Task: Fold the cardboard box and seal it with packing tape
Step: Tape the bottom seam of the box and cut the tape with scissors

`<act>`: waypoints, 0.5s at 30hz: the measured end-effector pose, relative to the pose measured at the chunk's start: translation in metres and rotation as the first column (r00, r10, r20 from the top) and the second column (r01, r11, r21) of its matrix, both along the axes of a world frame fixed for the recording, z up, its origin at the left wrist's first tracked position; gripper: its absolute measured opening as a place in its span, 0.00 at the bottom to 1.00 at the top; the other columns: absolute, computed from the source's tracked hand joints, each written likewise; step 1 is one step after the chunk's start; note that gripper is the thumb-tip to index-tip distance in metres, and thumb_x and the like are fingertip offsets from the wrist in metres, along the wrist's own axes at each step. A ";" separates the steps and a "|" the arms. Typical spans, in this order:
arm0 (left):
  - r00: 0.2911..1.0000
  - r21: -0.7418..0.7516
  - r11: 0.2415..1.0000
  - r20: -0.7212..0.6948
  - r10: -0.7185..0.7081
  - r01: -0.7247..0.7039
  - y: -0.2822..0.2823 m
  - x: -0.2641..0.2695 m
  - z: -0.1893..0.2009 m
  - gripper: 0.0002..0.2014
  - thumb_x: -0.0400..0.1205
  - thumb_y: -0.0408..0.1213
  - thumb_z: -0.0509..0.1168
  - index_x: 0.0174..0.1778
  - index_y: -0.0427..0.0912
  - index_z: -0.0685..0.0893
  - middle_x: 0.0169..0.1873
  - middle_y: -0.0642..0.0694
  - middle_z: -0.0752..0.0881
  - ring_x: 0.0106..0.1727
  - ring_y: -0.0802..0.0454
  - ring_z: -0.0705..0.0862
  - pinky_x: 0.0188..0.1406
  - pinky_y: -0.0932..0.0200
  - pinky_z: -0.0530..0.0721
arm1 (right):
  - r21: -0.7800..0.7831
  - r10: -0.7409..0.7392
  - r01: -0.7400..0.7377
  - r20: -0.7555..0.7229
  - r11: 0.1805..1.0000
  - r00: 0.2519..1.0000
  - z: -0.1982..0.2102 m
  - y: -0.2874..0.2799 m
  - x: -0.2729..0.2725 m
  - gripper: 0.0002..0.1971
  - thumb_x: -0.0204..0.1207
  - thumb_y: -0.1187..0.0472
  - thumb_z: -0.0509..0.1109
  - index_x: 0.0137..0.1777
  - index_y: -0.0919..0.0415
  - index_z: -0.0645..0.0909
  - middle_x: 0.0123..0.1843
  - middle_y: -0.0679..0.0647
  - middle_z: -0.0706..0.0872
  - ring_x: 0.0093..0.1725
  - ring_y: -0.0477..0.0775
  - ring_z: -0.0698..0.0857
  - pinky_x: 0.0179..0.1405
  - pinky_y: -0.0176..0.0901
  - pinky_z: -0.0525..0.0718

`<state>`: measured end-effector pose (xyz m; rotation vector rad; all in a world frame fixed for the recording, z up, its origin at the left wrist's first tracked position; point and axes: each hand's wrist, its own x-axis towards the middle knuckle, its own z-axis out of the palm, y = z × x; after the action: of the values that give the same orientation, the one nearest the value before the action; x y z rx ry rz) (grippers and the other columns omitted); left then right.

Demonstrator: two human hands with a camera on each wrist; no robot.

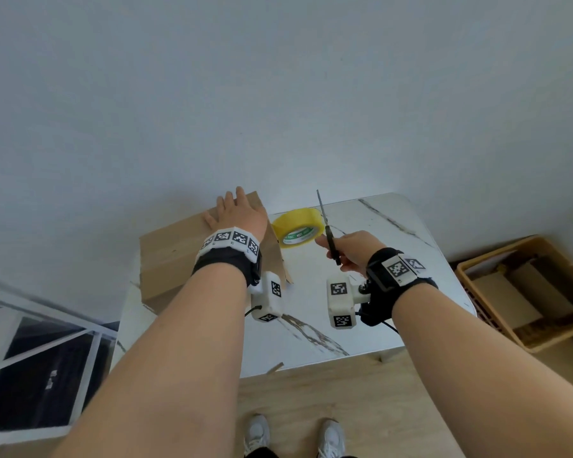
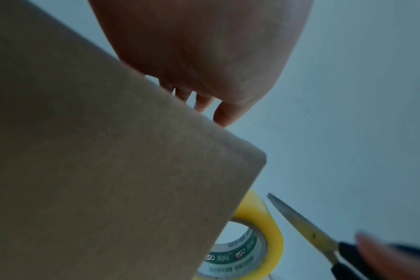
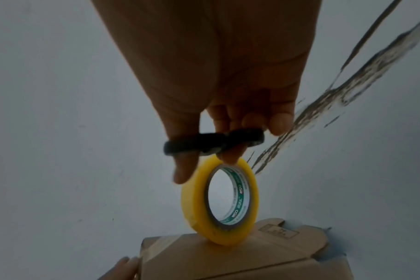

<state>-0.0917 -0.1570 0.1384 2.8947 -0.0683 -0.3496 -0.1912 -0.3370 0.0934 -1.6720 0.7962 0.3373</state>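
Note:
A brown cardboard box [image 1: 176, 256] lies on the left part of the white marble table [image 1: 361, 309], with a flap hanging at its right side. My left hand [image 1: 235, 209] rests flat on the box top near its far right corner, fingers straight. The left wrist view shows the box [image 2: 108, 170] under that hand [image 2: 204, 56]. A yellow tape roll [image 1: 297, 228] lies on the table just right of the box. My right hand [image 1: 351, 249] grips black-handled scissors [image 1: 328, 229], blades together and pointing away, over the tape roll [image 3: 194, 199].
A tan basket [image 1: 497, 252] holding cardboard pieces stands on the floor to the right of the table. A white-framed glass panel [image 1: 40, 352] is at the left. A small cardboard scrap [image 1: 275, 366] sticks out at the table's near edge.

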 end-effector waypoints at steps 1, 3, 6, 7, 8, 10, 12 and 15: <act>1.000 -0.004 1.000 0.020 -0.018 0.018 0.002 0.000 -0.001 0.28 0.87 0.47 0.44 0.85 0.49 0.47 0.85 0.47 0.49 0.86 0.46 0.45 0.82 0.35 0.45 | 0.013 0.004 -0.004 0.020 1.000 1.000 0.003 0.003 -0.002 0.25 0.70 0.42 0.78 0.50 0.66 0.85 0.37 0.54 0.86 0.32 0.50 0.79 0.33 0.40 0.80; 0.996 0.019 0.998 0.057 -0.065 0.064 0.005 -0.001 -0.003 0.26 0.88 0.46 0.44 0.84 0.52 0.51 0.85 0.48 0.51 0.85 0.46 0.48 0.82 0.34 0.49 | 0.082 0.033 -0.036 0.040 0.996 0.999 0.013 0.011 -0.008 0.26 0.67 0.35 0.75 0.44 0.61 0.84 0.35 0.53 0.85 0.32 0.51 0.79 0.34 0.42 0.79; 0.992 0.056 0.993 0.074 -0.106 0.102 0.009 -0.001 -0.006 0.24 0.88 0.47 0.42 0.83 0.54 0.56 0.83 0.49 0.56 0.84 0.46 0.52 0.80 0.33 0.52 | 0.300 0.073 -0.094 0.083 0.949 0.994 0.029 0.022 -0.017 0.26 0.70 0.36 0.72 0.44 0.62 0.80 0.33 0.54 0.82 0.30 0.51 0.80 0.32 0.41 0.81; 0.992 0.058 0.993 0.070 -0.108 0.104 0.009 -0.001 -0.007 0.24 0.88 0.47 0.42 0.83 0.54 0.56 0.83 0.49 0.56 0.84 0.46 0.52 0.80 0.32 0.52 | 0.354 0.084 -0.117 0.108 0.928 0.991 0.035 0.023 -0.021 0.26 0.73 0.37 0.71 0.46 0.63 0.79 0.32 0.55 0.82 0.29 0.50 0.80 0.30 0.40 0.82; 0.992 0.057 0.993 0.064 -0.107 0.104 0.009 -0.001 -0.007 0.24 0.88 0.47 0.42 0.83 0.54 0.55 0.83 0.49 0.56 0.84 0.46 0.52 0.80 0.32 0.52 | 0.385 0.103 -0.147 0.132 0.911 0.986 0.041 0.025 -0.024 0.26 0.75 0.38 0.69 0.49 0.65 0.79 0.31 0.55 0.84 0.28 0.50 0.82 0.29 0.39 0.83; 0.993 0.056 0.994 0.055 -0.102 0.099 0.008 -0.001 -0.007 0.24 0.88 0.47 0.42 0.83 0.54 0.54 0.84 0.49 0.55 0.85 0.46 0.51 0.81 0.33 0.51 | 0.408 0.153 -0.206 0.159 0.890 0.975 0.047 0.025 -0.030 0.26 0.78 0.39 0.65 0.52 0.66 0.78 0.29 0.55 0.87 0.27 0.51 0.84 0.28 0.39 0.84; 0.995 0.051 0.995 0.046 -0.091 0.089 0.007 -0.001 -0.005 0.24 0.89 0.47 0.42 0.83 0.54 0.54 0.84 0.49 0.54 0.85 0.46 0.50 0.81 0.33 0.50 | 0.421 0.204 -0.248 0.148 0.873 0.968 0.050 0.025 -0.036 0.27 0.80 0.39 0.63 0.50 0.67 0.79 0.28 0.55 0.87 0.26 0.51 0.85 0.29 0.39 0.84; 0.996 0.041 0.996 0.040 -0.080 0.079 0.006 -0.001 -0.005 0.24 0.89 0.46 0.43 0.83 0.53 0.53 0.84 0.48 0.54 0.85 0.45 0.50 0.81 0.34 0.50 | 0.446 0.229 -0.259 0.122 0.856 0.966 0.054 0.025 -0.043 0.24 0.81 0.40 0.61 0.48 0.65 0.78 0.26 0.56 0.87 0.23 0.51 0.84 0.25 0.36 0.83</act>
<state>-0.0926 -0.1510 0.1334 2.9440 -0.1861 -0.3082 -0.2342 -0.3121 0.1474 -1.3222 0.4071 0.5981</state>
